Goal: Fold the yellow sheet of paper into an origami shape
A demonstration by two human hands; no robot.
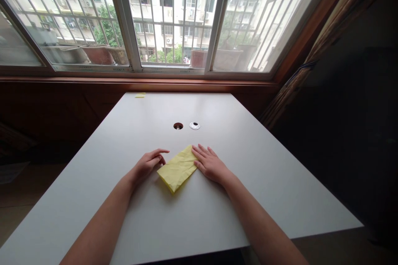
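Note:
A creased yellow sheet, folded into a flat oblong and looking like paper or thin cloth [179, 168], lies slantwise on the white table [149, 232]. On its right end rests my right hand [210, 163], palm down with the fingers stretched out flat. Close by its left edge is my left hand [151, 162], index finger extended and the other fingers loosely bent. Nothing shows in that left hand, and whether it touches the sheet is hard to tell.
Beyond the sheet, a round hole [178, 126] is cut in the table, with a round grommet cover [195, 125] beside it. A small yellow piece [140, 95] lies at the far left edge. A barred window [174, 20] rises behind, and a curtain [306, 64] hangs at right.

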